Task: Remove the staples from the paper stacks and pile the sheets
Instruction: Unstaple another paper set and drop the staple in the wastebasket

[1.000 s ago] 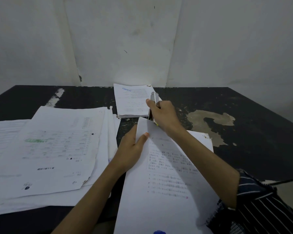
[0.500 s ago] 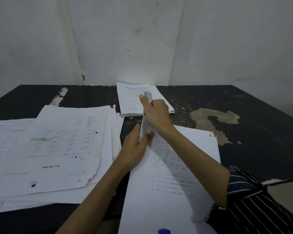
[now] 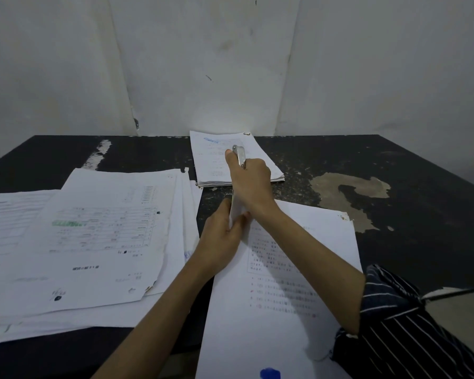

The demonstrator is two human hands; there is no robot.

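Clenching the right grip [image 3: 251, 181] round a metal staple remover [image 3: 240, 157], pinching the raised top corner of the stapled stack [image 3: 279, 291] in the left grip [image 3: 220, 236]. Apparently prying the staple out. Next, probably needing a clean pull without tearing, then shifting freed sheets onto the pile [image 3: 107, 228] left of the stack.

Sheets [image 3: 99, 236] left, stack [image 3: 214, 160] behind, maybe touching wall [image 3: 203, 64]
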